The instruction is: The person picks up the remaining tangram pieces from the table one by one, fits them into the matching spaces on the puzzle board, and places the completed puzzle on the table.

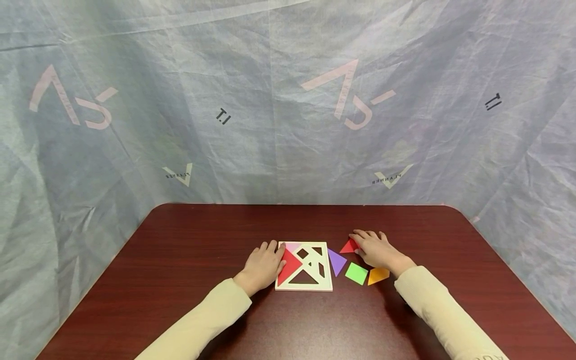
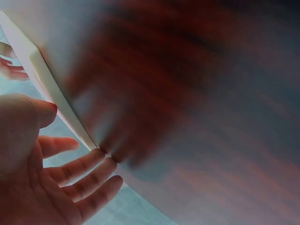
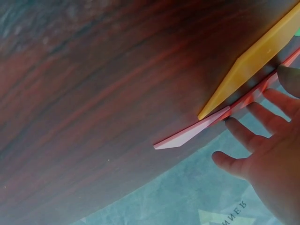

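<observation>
Two hands at a tangram tray (image 1: 304,286).
L hand (image 1: 263,265) flat, steadying tray; R hand (image 1: 377,250) fingers spread on red piece (image 1: 349,246). I'd guess the piece may skid from that light touch.

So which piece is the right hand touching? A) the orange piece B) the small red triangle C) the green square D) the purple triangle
B: the right hand has its fingers on the small red triangle, while the green square, purple triangle and orange piece lie apart from the fingers on the table.
</observation>
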Available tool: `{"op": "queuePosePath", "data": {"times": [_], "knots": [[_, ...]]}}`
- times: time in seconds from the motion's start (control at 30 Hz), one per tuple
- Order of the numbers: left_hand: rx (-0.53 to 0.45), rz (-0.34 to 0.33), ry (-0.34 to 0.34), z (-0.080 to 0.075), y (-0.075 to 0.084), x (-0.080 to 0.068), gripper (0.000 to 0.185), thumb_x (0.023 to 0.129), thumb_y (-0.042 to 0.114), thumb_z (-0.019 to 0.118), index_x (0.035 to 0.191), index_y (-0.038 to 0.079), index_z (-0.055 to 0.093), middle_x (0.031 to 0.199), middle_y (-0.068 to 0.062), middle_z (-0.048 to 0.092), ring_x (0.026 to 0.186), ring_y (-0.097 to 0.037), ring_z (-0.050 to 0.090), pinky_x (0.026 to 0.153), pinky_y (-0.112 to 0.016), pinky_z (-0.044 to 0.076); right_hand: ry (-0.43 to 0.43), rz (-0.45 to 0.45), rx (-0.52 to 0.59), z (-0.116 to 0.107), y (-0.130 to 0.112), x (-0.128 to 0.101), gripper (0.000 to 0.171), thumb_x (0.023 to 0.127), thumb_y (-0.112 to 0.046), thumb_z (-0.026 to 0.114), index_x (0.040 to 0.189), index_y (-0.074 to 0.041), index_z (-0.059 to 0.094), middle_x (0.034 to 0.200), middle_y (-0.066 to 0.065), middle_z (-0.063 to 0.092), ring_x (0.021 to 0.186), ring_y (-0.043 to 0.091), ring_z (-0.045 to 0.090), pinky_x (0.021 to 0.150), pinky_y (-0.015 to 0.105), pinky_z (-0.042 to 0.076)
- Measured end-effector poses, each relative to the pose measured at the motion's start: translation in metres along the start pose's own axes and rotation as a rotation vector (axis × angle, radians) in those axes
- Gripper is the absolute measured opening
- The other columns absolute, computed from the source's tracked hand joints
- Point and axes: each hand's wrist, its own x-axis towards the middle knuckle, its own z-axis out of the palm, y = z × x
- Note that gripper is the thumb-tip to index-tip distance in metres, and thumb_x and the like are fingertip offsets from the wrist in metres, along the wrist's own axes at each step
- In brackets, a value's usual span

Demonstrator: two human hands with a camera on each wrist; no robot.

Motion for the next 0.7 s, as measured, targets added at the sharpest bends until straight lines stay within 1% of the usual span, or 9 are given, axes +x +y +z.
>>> {"op": "queuePosePath", "data": {"times": [0.23,0.53,0.7], "knots": [[0.019,0.007,0.002,0.0022,0.0003,0.0008,0.043,0.091,0.036,0.052,0.125,0.01,0.055,0.111,-0.013,0.054,0.095,-0.027,0.053,0.073,-0.038,0.048,0.02,-0.016,-0.006,-0.0007,0.0002,-0.001,0.044,0.087,-0.015,0.059,0.128,-0.002,0.05,0.133,0.02,0.046,0.118,0.041,0.043,0.094,0.065,0.027],[0.029,0.033,0.007,0.0026,0.0005,0.0007,0.042,0.092,0.033,0.05,0.123,0.006,0.055,0.11,-0.011,0.054,0.094,-0.025,0.052,0.074,-0.035,0.048,0.041,-0.03,0.001,-0.0014,0.001,0.0039,0.04,0.084,-0.013,0.062,0.122,-0.003,0.054,0.126,0.017,0.05,0.114,0.04,0.046,0.094,0.065,0.028],[0.029,0.044,0.015,0.0021,0.0007,0.0002,0.041,0.092,0.032,0.05,0.122,0.005,0.055,0.109,-0.011,0.053,0.093,-0.024,0.052,0.074,-0.035,0.048,0.039,-0.03,0.029,-0.0021,0.0035,0.0069,0.038,0.082,-0.013,0.064,0.119,-0.004,0.056,0.124,0.016,0.05,0.112,0.039,0.047,0.094,0.064,0.029]]}}
